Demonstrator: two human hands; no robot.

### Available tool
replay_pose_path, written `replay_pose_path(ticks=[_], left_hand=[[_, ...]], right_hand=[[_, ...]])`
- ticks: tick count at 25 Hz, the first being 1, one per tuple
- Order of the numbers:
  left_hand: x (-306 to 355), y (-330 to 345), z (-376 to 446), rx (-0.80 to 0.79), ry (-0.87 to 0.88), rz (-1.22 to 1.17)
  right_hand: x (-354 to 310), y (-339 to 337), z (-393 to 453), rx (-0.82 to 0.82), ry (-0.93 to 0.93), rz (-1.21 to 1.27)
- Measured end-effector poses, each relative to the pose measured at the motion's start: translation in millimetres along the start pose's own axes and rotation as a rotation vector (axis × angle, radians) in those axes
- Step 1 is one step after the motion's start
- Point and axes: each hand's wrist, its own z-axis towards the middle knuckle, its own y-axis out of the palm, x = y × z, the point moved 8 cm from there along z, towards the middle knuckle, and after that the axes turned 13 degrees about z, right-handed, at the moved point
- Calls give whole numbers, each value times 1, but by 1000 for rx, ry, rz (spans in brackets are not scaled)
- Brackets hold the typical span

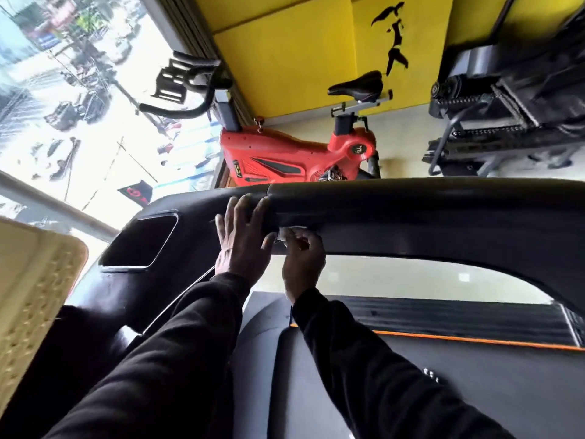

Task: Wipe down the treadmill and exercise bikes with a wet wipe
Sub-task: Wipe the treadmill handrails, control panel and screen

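Observation:
The treadmill's black padded handrail [411, 204] runs across the middle of the head view. My left hand [242, 236] lies flat with straight fingers on the rail's left end, by the console. My right hand [302, 258] sits just right of it under the rail and pinches a small white wet wipe [286, 232] against the rail's underside. Most of the wipe is hidden by my fingers. A red exercise bike [285, 156] with black saddle and handlebars stands beyond the rail.
The treadmill belt [443, 315] with an orange edge strip lies below the rail. A dark console recess [142, 242] is at the left. Another black machine [506, 106] stands at the right, against a yellow wall. A large window [63, 106] fills the left.

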Motion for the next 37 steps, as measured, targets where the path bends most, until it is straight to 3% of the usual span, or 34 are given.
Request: replay_pose_path(ticks=[3, 7, 9, 13, 16, 18, 22, 26, 30, 35, 37], left_hand=[[1, 11, 10, -59, 98, 100], [8, 12, 26, -43, 200, 149], [17, 17, 33, -69, 260, 156], [25, 21, 39, -16, 347, 178], [23, 22, 40, 6, 326, 177], [25, 19, 40, 36, 325, 174], [27, 20, 40, 30, 324, 158], [26, 19, 40, 43, 314, 162], [26, 20, 41, 52, 323, 155], [28, 19, 40, 56, 316, 157], [27, 18, 40, 60, 313, 156]], right_hand=[[6, -5, 6, -19, -94, -156], [40, -43, 10, 304, 138, -11], [40, -29, 12, 264, 86, 56], [37, -17, 16, 103, -44, -93], [58, -52, 19, 337, 125, 60], [51, -54, 16, 421, 106, 116], [38, -42, 17, 233, -17, -76], [50, -56, 21, 388, 112, -6], [15, -28, 13, 175, -80, -75], [28, -62, 25, 379, -5, 10], [7, -53, 23, 322, -135, -50]])
